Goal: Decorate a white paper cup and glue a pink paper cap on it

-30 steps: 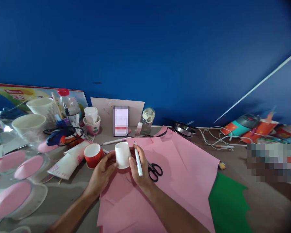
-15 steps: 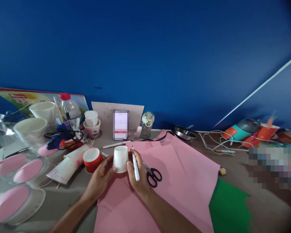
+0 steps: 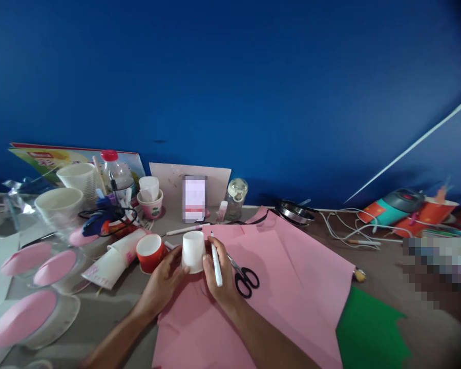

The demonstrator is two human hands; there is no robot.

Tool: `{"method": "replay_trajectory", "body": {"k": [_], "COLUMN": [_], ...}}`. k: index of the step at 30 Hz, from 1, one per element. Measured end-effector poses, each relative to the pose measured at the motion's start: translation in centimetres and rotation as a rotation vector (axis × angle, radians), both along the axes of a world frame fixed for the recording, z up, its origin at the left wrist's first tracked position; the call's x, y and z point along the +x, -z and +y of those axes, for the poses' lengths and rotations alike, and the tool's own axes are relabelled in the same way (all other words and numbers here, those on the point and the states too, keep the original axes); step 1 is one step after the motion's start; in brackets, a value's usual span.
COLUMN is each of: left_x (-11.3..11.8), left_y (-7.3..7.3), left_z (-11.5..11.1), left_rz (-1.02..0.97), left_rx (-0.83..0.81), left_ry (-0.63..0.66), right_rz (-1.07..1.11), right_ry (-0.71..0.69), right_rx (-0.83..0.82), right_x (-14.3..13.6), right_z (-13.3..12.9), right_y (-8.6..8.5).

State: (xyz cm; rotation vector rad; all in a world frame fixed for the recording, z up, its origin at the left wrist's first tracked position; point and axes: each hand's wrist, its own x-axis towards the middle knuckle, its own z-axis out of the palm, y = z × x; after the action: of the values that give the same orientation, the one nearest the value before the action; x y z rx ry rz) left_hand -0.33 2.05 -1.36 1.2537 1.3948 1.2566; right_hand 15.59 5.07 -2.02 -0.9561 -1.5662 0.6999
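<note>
Between my two hands is a white paper cup [image 3: 193, 252], turned upside down with its narrow base up. My left hand [image 3: 168, 279] grips the cup's left side, its thumb near the lower rim. On the other side my right hand [image 3: 223, 277] steadies the cup and also holds a white marker pen [image 3: 216, 261], dark tip pointing up and away. Under the hands lies pink paper [image 3: 292, 292]. Black-handled scissors [image 3: 246, 281] rest on it just right of my right hand, their blades partly hidden. A red paper cup [image 3: 149, 253] stands left of my left hand.
On the left are stacked white cups [image 3: 59, 202], cups with pink paper ovals [image 3: 25, 318], a glue gun [image 3: 100, 219] and a red-capped bottle [image 3: 115, 171]. A phone [image 3: 194, 199] leans at the back beside a glass jar [image 3: 236, 197]. Green paper [image 3: 371, 330] and cables [image 3: 343, 228] lie right.
The whole view has shifted slightly, so everything appears a little farther right. Both hands keep the same hold on the white cup, and the marker stays in my right hand.
</note>
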Motion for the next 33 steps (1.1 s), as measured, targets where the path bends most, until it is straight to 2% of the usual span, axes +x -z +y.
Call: {"method": "replay_trajectory", "body": {"k": [10, 20, 33], "left_x": [0.25, 0.14, 0.15], "left_y": [-0.43, -0.05, -0.43], "left_z": [-0.10, -0.01, -0.02], "left_rz": [-0.045, -0.056, 0.011], "left_rx": [-0.001, -0.014, -0.011], "left_ry": [0.017, 0.036, 0.070], "right_rz": [-0.013, 0.017, 0.045], "right_ry": [-0.022, -0.056, -0.105], "right_rx": [-0.027, -0.059, -0.075], "right_x": [0.38, 0.38, 0.59], "right_z": [-0.11, 0.04, 0.03], "right_y": [-0.17, 0.40, 0.37]}}
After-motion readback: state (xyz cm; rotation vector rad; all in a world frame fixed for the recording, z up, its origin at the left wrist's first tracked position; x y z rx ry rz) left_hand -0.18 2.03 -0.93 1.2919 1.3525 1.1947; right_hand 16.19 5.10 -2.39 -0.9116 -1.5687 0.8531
